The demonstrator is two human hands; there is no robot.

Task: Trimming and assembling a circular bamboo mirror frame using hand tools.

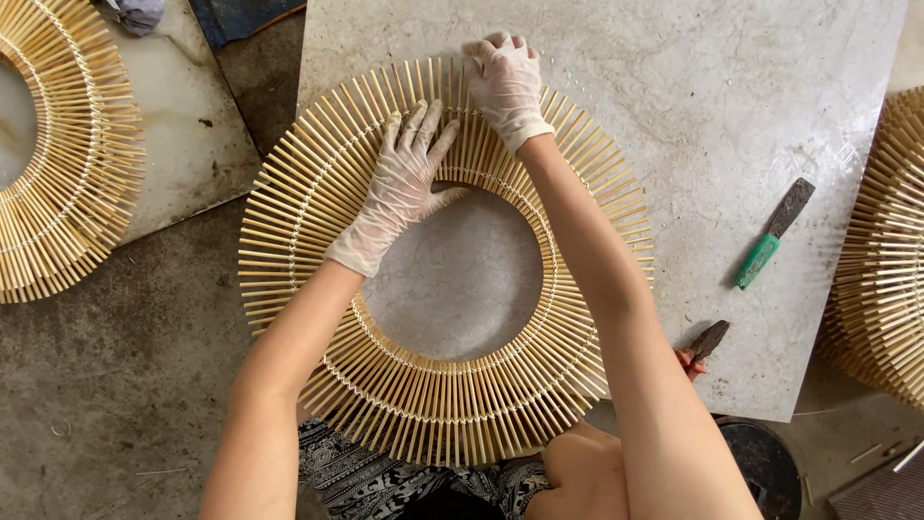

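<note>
A large ring of thin bamboo sticks (318,202), bound with pale cord in two circles, lies flat on a marble slab (731,116). My left hand (409,173), in a thin translucent glove, rests flat with spread fingers on the ring's upper left part. My right hand (505,82), also gloved, is curled over the sticks at the ring's top edge, fingers pressing on them. Whether it pinches a single stick is not clear. Both forearms reach up from the bottom of the head view across the ring.
A green-handled blade (775,246) lies on the slab to the right, and a red-handled tool (703,347) pokes out beside my right arm. More bamboo rings sit at far left (58,164) and far right (885,260). Rough concrete floor (115,366) surrounds the slab.
</note>
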